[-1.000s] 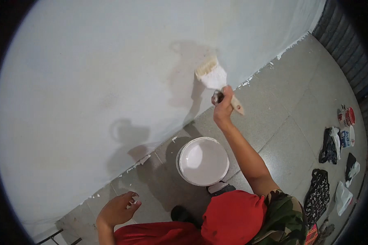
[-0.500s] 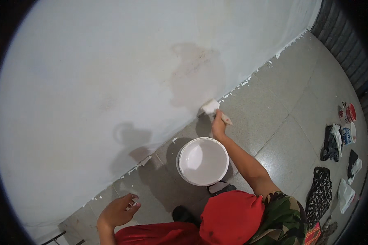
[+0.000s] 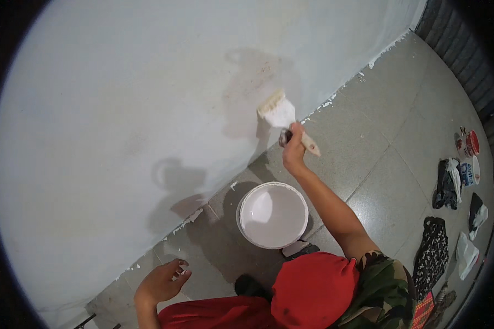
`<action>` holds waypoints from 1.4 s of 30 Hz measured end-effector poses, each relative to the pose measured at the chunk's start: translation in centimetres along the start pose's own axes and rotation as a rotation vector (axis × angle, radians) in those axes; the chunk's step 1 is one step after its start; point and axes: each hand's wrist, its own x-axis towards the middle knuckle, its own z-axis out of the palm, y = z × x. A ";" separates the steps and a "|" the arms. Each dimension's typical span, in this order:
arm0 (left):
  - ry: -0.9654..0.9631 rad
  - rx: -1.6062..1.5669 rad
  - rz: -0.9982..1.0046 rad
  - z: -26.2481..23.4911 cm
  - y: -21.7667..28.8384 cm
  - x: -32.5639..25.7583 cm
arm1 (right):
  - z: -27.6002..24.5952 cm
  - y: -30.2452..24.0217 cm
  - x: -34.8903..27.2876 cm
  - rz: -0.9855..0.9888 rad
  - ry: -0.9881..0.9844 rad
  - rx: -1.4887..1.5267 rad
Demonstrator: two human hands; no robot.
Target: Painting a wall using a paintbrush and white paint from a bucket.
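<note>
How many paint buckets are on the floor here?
1: a white paint bucket on the grey floor near the wall's foot, below the right hand holding the brush.

The bucket (image 3: pixel 273 215) stands on the floor (image 3: pixel 379 142) just before the wall (image 3: pixel 121 98); brush (image 3: pixel 280 112) beyond it, bags (image 3: pixel 450 219) well right.

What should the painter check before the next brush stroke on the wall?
1. Brush held firmly: ok, the right hand grips its handle.
2. Bristles loaded with white paint: ok, they look coated.
3. Bristles on the wall: cannot tell, they are at its surface near a stained patch.
4. Bucket within reach: ok, it stands open on the floor under the right arm, with paint in it.
5. Left hand free: ok, it is open, holds nothing, hovers low by the wall's foot.
</note>
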 end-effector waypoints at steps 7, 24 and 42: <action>0.002 -0.013 0.008 0.2 -0.8 -0.3 | -5.0 4.2 -2.0 0.074 0.166 -0.400; 0.026 0.019 0.050 0.1 0.0 -1.5 | 10.6 -15.0 -1.0 -0.166 -0.016 0.145; 0.215 0.017 0.253 0.9 0.9 -4.1 | 4.5 -20.1 -10.3 -0.060 -1.161 -1.371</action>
